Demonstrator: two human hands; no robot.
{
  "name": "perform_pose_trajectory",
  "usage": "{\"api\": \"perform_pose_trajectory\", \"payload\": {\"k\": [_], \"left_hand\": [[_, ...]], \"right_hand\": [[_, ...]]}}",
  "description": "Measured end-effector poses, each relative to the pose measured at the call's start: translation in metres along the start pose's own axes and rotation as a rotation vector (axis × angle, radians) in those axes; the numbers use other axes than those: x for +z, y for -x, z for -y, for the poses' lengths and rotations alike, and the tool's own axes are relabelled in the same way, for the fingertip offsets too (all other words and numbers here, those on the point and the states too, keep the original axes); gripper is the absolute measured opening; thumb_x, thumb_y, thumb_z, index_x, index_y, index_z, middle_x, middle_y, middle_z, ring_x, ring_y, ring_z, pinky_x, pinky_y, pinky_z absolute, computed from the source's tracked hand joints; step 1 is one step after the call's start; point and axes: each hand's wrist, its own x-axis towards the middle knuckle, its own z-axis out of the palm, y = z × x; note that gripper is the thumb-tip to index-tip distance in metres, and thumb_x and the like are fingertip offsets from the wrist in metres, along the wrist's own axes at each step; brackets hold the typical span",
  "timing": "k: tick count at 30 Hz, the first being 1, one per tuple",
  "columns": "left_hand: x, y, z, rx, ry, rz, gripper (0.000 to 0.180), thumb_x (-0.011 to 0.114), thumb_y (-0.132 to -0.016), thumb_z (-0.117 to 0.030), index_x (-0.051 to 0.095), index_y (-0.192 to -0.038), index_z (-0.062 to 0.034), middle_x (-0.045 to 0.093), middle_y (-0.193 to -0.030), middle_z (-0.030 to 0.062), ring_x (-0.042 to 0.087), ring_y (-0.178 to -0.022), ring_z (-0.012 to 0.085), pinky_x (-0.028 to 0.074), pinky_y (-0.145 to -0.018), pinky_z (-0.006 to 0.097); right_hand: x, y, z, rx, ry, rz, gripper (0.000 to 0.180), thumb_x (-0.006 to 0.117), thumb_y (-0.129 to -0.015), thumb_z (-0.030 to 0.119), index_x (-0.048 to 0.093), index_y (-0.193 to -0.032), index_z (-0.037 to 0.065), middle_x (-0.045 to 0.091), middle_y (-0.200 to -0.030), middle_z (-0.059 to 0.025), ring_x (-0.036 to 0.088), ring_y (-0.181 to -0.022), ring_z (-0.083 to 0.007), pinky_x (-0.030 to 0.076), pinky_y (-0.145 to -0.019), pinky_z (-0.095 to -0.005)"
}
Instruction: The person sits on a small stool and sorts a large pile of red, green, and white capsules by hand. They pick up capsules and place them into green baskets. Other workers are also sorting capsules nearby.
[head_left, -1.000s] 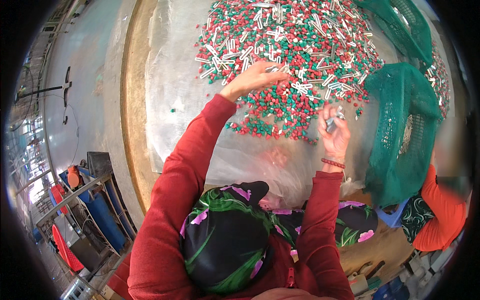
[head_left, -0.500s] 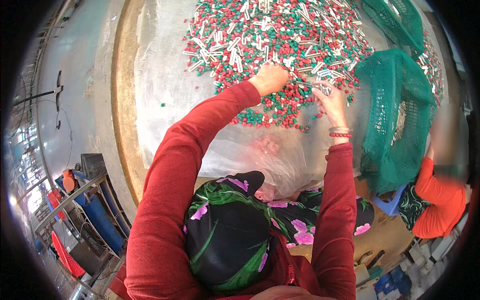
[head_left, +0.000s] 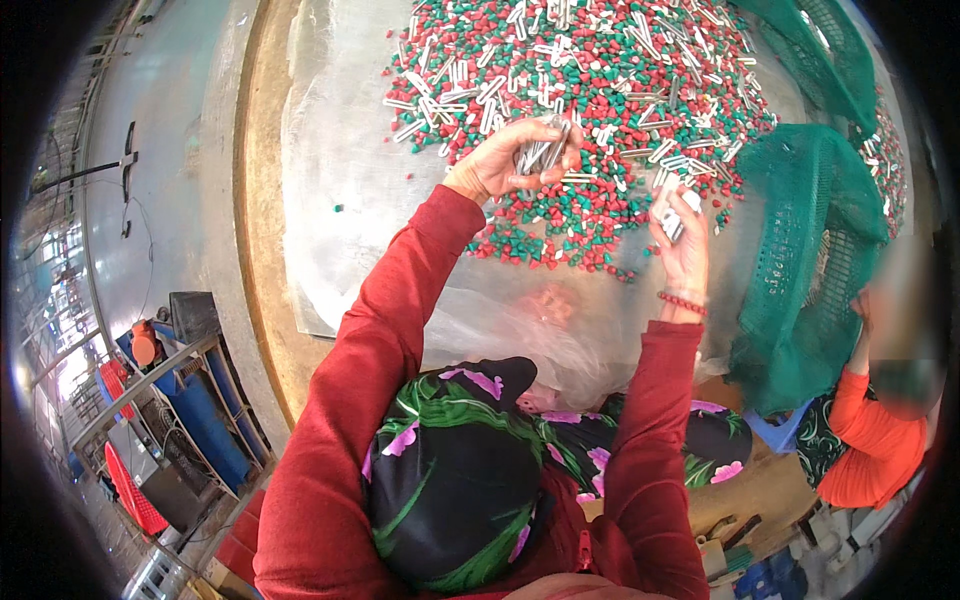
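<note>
A broad layer of small red and green chunky pieces (head_left: 560, 215) is spread in front of me, with many slim silvery-white strips (head_left: 489, 88) strewn through it. My left hand (head_left: 505, 158) is raised over the near left part of the layer, fingers curled round a bundle of silvery metal strips (head_left: 541, 153). Near the layer's right front edge, my right hand (head_left: 685, 250) is closed on several pale strips (head_left: 674, 214). A red bead bracelet (head_left: 683, 302) circles that wrist. The two hands are apart, and the strips' exact kind is unclear.
Translucent plastic sheeting (head_left: 340, 250) lies under the layer. A green basket draped with netting (head_left: 785, 260) stands at my right, another green basket (head_left: 815, 60) beyond it. A person in an orange sleeve (head_left: 875, 430) sits close on the right. A cart (head_left: 200, 430) stands at the left.
My left hand has lifted back toward me and left, now showing the bundle of strips. My right hand has turned and drawn slightly nearer, its strips more visible. The view has shifted slightly.
</note>
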Motion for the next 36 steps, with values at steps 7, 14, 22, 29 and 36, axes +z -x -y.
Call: {"api": "perform_pose_trajectory", "payload": {"k": [7, 14, 22, 29, 36], "left_hand": [[-0.01, -0.054, 0.039, 0.183, -1.79, -0.153, 0.035, 0.069, -0.076, -0.025, 0.057, -0.101, -0.0028, 0.062, -0.07, 0.0137, 0.064, -0.068, 0.0253, 0.05, -0.063, 0.038], [-0.016, -0.044, 0.06, 0.158, -1.993, -0.233, 0.021, 0.064, -0.072, -0.017, 0.06, -0.084, -0.0007, 0.062, -0.071, 0.0168, 0.063, -0.072, 0.0343, 0.051, -0.063, 0.042], [-0.014, 0.055, 0.006, -0.046, -0.047, -0.054, 0.024, 0.063, -0.079, -0.023, 0.054, -0.087, -0.0032, 0.046, -0.067, 0.0011, 0.035, -0.047, 0.0025, 0.02, -0.033, 0.016], [-0.048, 0.116, -0.049, 0.016, -0.53, -0.337, 0.017, 0.063, -0.078, -0.02, 0.059, -0.089, -0.0079, 0.055, -0.066, -0.0005, 0.04, -0.046, 0.0024, 0.029, -0.037, 0.02], [-0.092, 0.098, -0.003, 0.183, -1.825, -0.66, 0.022, 0.065, -0.076, -0.021, 0.06, -0.092, -0.0072, 0.063, -0.079, 0.0173, 0.061, -0.076, 0.0355, 0.047, -0.063, 0.046]], "right_hand": [[-0.03, 0.02, 0.012, -0.057, -0.217, 0.206, 0.035, 0.063, -0.078, 0.008, 0.05, -0.111, 0.005, 0.052, -0.073, -0.0035, 0.048, -0.055, -0.0121, 0.03, -0.035, -0.0157], [-0.01, -0.054, 0.034, -0.367, 1.479, -0.196, 0.036, 0.067, -0.075, 0.011, 0.06, -0.109, 0.004, 0.067, -0.088, -0.0121, 0.063, -0.081, -0.025, 0.05, -0.067, -0.0323], [-0.027, -0.089, 0.025, -0.46, 1.966, 0.032, 0.023, 0.061, -0.078, 0.01, 0.06, -0.099, 0.001, 0.065, -0.086, -0.0157, 0.063, -0.071, -0.0318, 0.048, -0.063, -0.041], [0.036, -0.054, 0.011, 0.168, 0.037, 0.284, 0.016, 0.064, -0.08, 0.016, 0.054, -0.084, 0.004, 0.049, -0.07, -0.0004, 0.047, -0.059, -0.0087, 0.031, -0.042, -0.0138], [0.034, 0.028, -0.032, 0.199, -0.636, 0.358, 0.034, 0.061, -0.072, 0.003, 0.052, -0.105, 0.006, 0.051, -0.078, -0.0056, 0.049, -0.066, -0.0128, 0.033, -0.042, -0.0199]]}}
